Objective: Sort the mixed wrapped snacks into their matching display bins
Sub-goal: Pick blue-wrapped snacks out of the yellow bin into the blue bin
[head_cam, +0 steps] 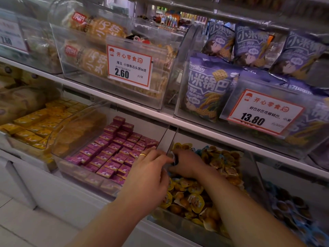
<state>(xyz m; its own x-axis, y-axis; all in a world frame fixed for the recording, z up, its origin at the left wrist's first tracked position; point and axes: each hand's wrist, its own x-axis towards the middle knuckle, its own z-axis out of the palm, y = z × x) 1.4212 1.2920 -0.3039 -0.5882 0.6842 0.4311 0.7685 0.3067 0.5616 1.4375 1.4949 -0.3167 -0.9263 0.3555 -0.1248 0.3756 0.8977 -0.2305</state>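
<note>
Item: blue-wrapped snack [173,160], pinched in my right hand [187,164] at the bin divider [170,139], above the yellow-wrapped snacks [195,200]. Left hand [149,172] — fingers loosely curled, contents unclear. Risk: a slack pinch drops it among the purple boxes [114,155] — misfiled.

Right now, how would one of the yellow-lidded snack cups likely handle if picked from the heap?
A yellow-lidded snack cup looks small, so probably light. The glossy film lid may be slippery. Loosely heaped in the clear bin, neighbours would likely shift.
</note>
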